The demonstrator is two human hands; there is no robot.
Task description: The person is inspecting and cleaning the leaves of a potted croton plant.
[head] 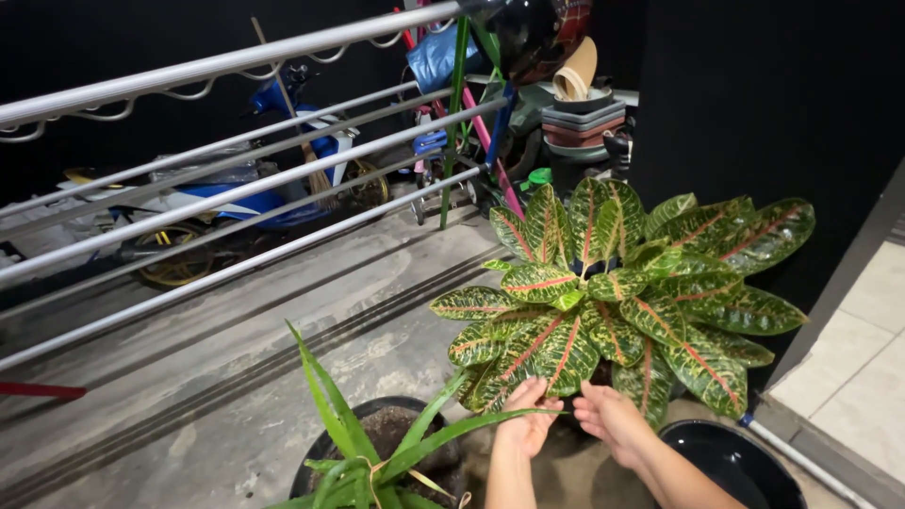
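A potted plant (613, 292) with broad green leaves speckled yellow and veined red fills the middle right. My left hand (528, 419) reaches under its lower leaves, fingers touching a leaf's underside. My right hand (613, 419) is beside it, fingers spread and slightly curled below the foliage, holding nothing I can make out. The plant's pot is hidden by leaves and hands.
A black pot (396, 429) with soil and long narrow green leaves stands at the bottom centre. A dark round basin (731, 462) sits bottom right. A metal drying rack (217, 179) spans the left. Behind are a blue motorbike (255, 188), stacked containers (580, 123) and pale floor tiles (863, 368).
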